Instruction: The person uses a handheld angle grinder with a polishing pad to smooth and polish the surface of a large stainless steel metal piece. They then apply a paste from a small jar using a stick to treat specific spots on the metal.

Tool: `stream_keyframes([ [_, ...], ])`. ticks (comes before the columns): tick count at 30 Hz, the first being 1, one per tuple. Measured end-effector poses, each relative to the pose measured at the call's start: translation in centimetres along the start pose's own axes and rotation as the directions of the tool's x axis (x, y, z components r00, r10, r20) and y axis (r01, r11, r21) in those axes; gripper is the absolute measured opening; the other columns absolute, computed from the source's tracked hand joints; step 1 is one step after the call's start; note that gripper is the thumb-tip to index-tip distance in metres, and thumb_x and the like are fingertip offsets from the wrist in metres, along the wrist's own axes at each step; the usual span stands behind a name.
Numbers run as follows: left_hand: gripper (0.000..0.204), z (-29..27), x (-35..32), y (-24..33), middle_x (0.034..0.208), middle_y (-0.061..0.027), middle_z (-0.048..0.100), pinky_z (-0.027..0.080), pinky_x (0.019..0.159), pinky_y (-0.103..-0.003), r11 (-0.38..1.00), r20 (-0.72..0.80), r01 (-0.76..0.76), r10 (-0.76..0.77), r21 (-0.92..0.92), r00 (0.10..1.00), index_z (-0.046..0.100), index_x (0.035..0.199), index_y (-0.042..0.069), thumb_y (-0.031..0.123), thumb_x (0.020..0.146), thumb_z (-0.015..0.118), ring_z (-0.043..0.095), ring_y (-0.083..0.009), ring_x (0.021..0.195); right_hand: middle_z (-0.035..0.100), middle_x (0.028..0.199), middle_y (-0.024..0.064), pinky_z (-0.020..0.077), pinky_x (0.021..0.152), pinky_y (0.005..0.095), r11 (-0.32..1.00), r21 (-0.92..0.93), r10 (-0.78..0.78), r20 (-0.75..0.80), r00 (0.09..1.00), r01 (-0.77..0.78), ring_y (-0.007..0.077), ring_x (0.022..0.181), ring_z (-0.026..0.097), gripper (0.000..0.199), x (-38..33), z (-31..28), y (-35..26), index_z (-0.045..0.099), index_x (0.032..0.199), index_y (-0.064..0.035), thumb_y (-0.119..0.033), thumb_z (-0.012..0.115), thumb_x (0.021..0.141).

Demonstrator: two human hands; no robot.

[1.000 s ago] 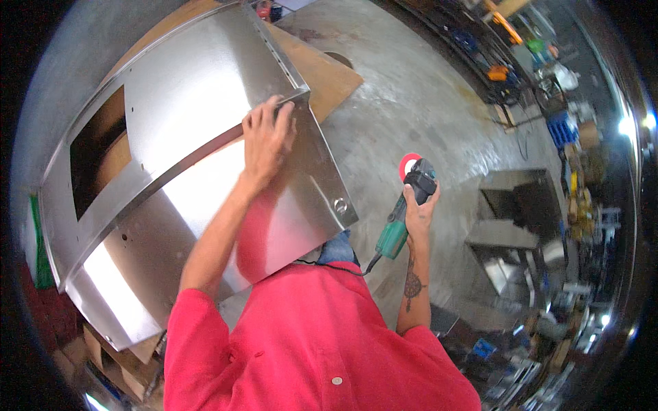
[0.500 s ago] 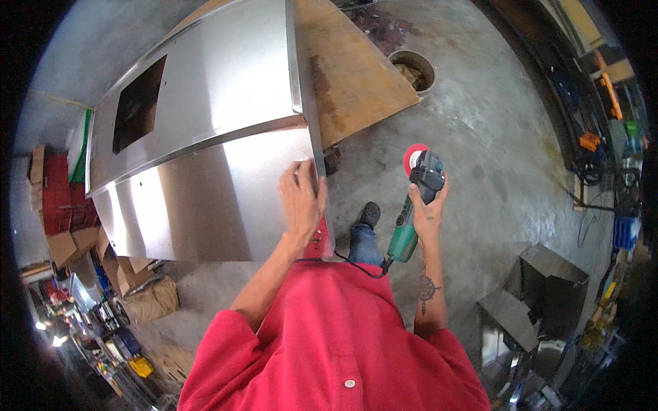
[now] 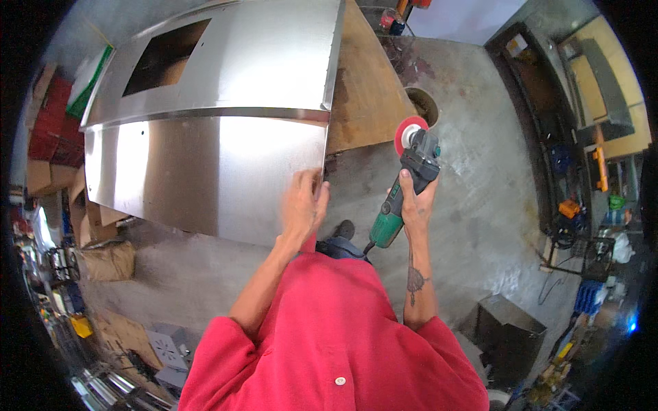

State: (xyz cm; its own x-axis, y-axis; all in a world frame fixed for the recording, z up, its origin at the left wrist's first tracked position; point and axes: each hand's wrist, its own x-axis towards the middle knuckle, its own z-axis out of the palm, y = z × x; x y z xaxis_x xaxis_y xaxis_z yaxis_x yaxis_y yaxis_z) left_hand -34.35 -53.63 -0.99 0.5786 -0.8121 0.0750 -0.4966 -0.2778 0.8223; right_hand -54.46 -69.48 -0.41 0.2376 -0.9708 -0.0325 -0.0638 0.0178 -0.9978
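A large stainless steel sheet-metal body (image 3: 185, 157) with a square cutout lies to the left, its front face bent down toward me. On that face, by its right edge, rests my left hand (image 3: 303, 209); its fingers are blurred but look extended, with the thumb apart near the edge. My right hand (image 3: 416, 202) is closed round the black and green body of an angle grinder (image 3: 411, 171), held up away from the steel. A red-rimmed disc (image 3: 410, 137) sits on its head, tilted upward. Whether the disc spins is unclear.
Under the steel, a wooden board (image 3: 363, 89) juts out to the right, with a bucket (image 3: 423, 106) beyond its edge. A bent metal box (image 3: 510, 332) stands on the floor at lower right. Shelving with tools (image 3: 596, 178) lines the right side; cardboard and a sack (image 3: 106, 260) lie left.
The view has shifted, showing more of the far floor and wall. My left hand has slid slightly down the steel face toward me. The grinder stays in my right hand, its disc turned more toward me.
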Motion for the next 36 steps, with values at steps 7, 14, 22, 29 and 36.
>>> stream_keyframes([
  [7,0.070,1.9,-1.3,5.6,0.146,-0.0240,0.062,0.054,0.104,-0.040,0.764,0.315,0.215,-0.016,-0.608,0.949,0.044,0.156,-0.004,0.047,0.111,0.061,0.065,-0.0282,0.128,0.070,0.124,0.0178,0.0534,0.100,0.0416,0.959,-0.253,-0.033,0.333,0.942,0.124,0.0285,0.112,0.069,0.071,2.3,1.1,-5.2,0.048,0.143,0.0014,-0.032,0.086,0.093],
  [14,0.079,4.1,-0.5,6.9,0.147,-0.0153,0.050,0.043,0.118,-0.038,0.507,0.461,0.468,-0.150,-0.724,0.875,0.026,0.160,-0.004,0.047,0.111,0.062,0.050,-0.0233,0.138,0.067,0.132,0.0309,0.0536,0.106,0.0482,0.812,-0.522,0.207,0.675,0.708,0.261,0.0454,0.123,0.068,0.091,4.2,3.6,-7.9,0.038,0.153,0.0031,-0.044,0.085,0.090],
  [22,0.067,7.1,1.3,8.7,0.140,-0.0092,0.051,0.038,0.118,-0.037,0.531,0.313,0.392,-0.236,-0.751,0.920,0.036,0.154,-0.004,0.044,0.113,0.060,0.047,-0.0183,0.131,0.063,0.135,0.0361,0.0530,0.107,0.0510,0.818,-0.430,0.224,0.850,0.477,0.383,0.0492,0.126,0.066,0.096,9.2,4.0,-6.2,0.035,0.156,0.0057,-0.052,0.079,0.093],
  [29,0.070,7.9,2.6,9.4,0.144,-0.0124,0.052,0.040,0.118,-0.036,0.476,0.248,0.337,-0.241,-0.812,0.938,0.032,0.158,-0.005,0.043,0.114,0.058,0.049,-0.0193,0.135,0.064,0.133,0.0400,0.0533,0.105,0.0532,0.812,-0.465,0.310,0.856,0.414,0.354,0.0521,0.123,0.068,0.096,11.2,5.0,-7.2,0.034,0.155,0.0063,-0.051,0.079,0.094],
  [36,0.069,9.6,3.0,8.6,0.141,-0.0095,0.056,0.046,0.111,-0.031,0.398,0.220,0.293,-0.219,-0.869,0.951,0.034,0.158,-0.003,0.044,0.114,0.058,0.055,-0.0163,0.127,0.065,0.133,0.0398,0.0527,0.107,0.0524,0.787,-0.495,0.327,0.841,0.431,0.369,0.0522,0.125,0.067,0.094,11.9,5.4,-8.0,0.035,0.154,0.0073,-0.047,0.080,0.093],
])
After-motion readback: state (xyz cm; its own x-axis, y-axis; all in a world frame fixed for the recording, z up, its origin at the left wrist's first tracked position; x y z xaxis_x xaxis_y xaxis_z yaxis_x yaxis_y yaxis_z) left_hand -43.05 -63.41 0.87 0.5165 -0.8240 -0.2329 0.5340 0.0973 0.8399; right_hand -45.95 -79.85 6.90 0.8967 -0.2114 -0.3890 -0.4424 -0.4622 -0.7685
